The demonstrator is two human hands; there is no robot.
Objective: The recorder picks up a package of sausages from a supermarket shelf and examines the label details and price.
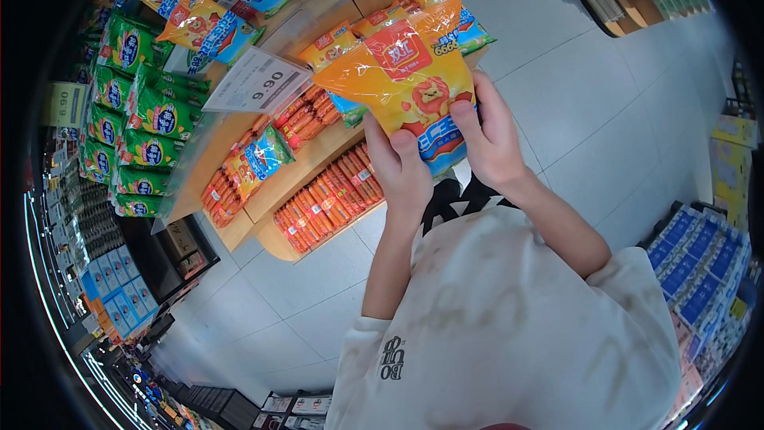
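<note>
I hold an orange, yellow and blue plastic bag of sausages (397,86) in front of me, above the shelf edge. Its printed face, with a cartoon lion and a red logo panel, is turned up towards me. My left hand (404,170) grips the bag's lower left side, thumb on the front. On the lower right side is my right hand (492,137), its thumb pressing the front too. The fingers behind the bag are mostly hidden. Beyond it, similar bags (331,45) lie on the wooden shelf (307,173), partly covered by the one I hold.
A price sign (259,80) with writing juts out left of the bag. Red-wrapped sausage packs (331,197) fill the lower shelf, and green bags (158,110) hang at the left. Grey floor tiles (573,80) stretch to the right, towards blue-and-white boxed goods (695,257).
</note>
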